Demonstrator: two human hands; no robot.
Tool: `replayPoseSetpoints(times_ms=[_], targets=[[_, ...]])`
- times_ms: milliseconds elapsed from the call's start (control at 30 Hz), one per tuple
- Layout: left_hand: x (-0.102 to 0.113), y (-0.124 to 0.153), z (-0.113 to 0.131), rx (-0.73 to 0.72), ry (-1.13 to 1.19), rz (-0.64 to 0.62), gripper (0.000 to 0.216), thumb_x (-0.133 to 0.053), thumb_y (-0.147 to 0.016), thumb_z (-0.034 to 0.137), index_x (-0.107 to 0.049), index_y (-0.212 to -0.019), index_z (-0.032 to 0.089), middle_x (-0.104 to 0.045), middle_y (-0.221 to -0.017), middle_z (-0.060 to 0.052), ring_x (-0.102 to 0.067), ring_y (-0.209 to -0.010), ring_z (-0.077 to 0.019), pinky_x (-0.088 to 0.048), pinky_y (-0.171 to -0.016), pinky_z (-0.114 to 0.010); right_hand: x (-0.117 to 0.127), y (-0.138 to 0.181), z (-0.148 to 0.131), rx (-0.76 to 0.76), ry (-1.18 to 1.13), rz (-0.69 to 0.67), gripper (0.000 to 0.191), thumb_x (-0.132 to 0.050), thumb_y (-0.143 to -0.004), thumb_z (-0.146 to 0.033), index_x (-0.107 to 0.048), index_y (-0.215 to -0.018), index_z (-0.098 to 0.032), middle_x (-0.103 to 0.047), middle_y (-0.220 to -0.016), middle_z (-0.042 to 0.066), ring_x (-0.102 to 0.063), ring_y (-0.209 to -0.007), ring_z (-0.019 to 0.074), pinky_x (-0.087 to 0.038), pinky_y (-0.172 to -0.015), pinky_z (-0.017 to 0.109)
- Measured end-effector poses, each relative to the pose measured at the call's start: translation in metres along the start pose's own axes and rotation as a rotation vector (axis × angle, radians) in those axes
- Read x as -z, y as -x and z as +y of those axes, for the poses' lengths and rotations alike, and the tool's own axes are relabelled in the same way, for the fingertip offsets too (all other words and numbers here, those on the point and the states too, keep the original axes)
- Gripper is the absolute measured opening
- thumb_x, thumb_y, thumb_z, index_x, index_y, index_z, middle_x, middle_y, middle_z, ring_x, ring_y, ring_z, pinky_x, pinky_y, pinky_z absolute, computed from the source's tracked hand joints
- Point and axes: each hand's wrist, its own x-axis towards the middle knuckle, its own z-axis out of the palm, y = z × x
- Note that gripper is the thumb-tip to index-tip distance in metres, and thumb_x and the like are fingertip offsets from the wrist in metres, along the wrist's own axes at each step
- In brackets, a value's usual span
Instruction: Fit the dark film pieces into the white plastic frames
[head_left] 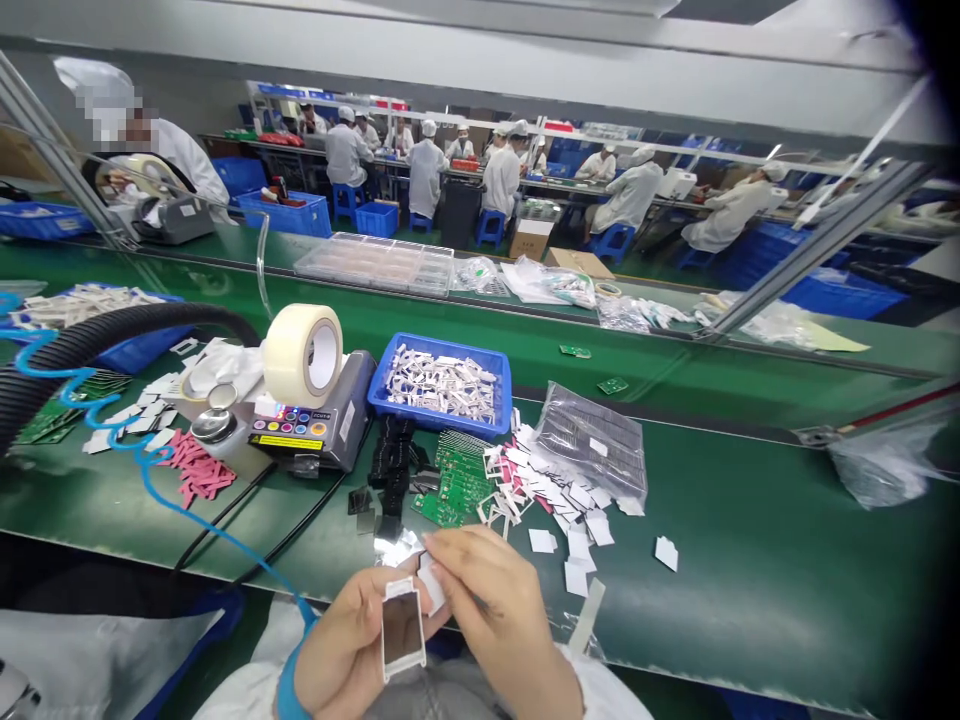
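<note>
Between the fingers of my left hand [337, 635] is a small white plastic frame [387, 650] with a dark glossy panel [403, 625] in it. A blue band circles the left wrist. My right hand [502, 600] pinches a small white sheet [433, 585] close beside the frame; whether the two touch I cannot tell. Just beyond the hands lie dark panels [388, 527], green circuit boards [457, 475] and a heap of white sheets [577, 540].
A blue bin [506, 395] of white frames stands at the back, left of a bagged stack of dark parts [592, 440]. A tape dispenser [311, 430] carries a tape roll [296, 350]. A coiled blue cord [202, 520], pink strips [196, 468] and a metal-topped bottle [240, 450] are on the left.
</note>
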Motion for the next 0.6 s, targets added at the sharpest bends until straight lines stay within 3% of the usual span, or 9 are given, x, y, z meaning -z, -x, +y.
replayPoseSetpoints(times_ms=[100,233,400,467,600], targets=[[0.005,0.0,-0.002,-0.017,-0.01,0.015,0.031,-0.074,-0.06,0.042,-0.072,-0.074,0.015,-0.067,-0.079,-0.003,-0.061,-0.084,-0.018,-0.037,-0.1,-0.036,-0.011,0.003,0.001,0.031,-0.051,0.086,0.023,-0.055,-0.082,-0.006,-0.064,-0.096,-0.022,-0.069,-0.092,0.003,-0.062,-0.083,0.0152,-0.049,-0.077,0.031],[0.012,0.0,-0.002,-0.053,-0.018,-0.065,0.032,-0.071,-0.063,0.043,-0.072,-0.076,0.013,-0.067,-0.085,-0.005,-0.061,-0.09,-0.0195,-0.035,-0.103,-0.038,-0.015,-0.006,-0.003,-0.11,-0.131,0.026,0.013,-0.055,-0.081,-0.009,-0.061,-0.078,-0.02,-0.065,-0.08,0.001,-0.059,-0.076,0.0143,-0.047,-0.069,0.028],[0.033,0.001,0.005,-0.187,0.046,-0.012,0.031,-0.062,-0.073,0.042,-0.072,-0.083,0.015,-0.069,-0.103,-0.009,-0.053,-0.112,-0.0242,-0.034,-0.105,-0.04,-0.015,0.0,-0.003,-0.235,-0.178,-0.002,0.015,-0.045,-0.088,-0.018,-0.054,-0.076,-0.019,-0.052,-0.085,0.003,-0.052,-0.079,0.0151,-0.043,-0.069,0.028],[0.044,0.003,0.009,-0.219,0.059,-0.001,0.034,-0.059,-0.074,0.045,-0.071,-0.084,0.015,-0.066,-0.111,-0.011,-0.048,-0.119,-0.0265,-0.031,-0.106,-0.042,-0.022,0.014,0.009,-0.345,-0.188,-0.089,0.015,-0.048,-0.086,-0.019,-0.052,-0.072,-0.019,-0.051,-0.081,0.002,-0.05,-0.075,0.0149,-0.043,-0.066,0.027],[0.051,0.006,0.012,-0.208,0.077,-0.018,0.037,-0.06,-0.071,0.05,-0.071,-0.086,0.018,-0.064,-0.117,-0.01,-0.043,-0.124,-0.0276,-0.023,-0.11,-0.044,-0.039,0.043,0.039,-0.445,0.131,-0.266,0.012,-0.058,-0.073,-0.008,-0.057,-0.066,-0.018,-0.053,-0.077,0.003,-0.049,-0.078,0.02,-0.04,-0.071,0.034]])
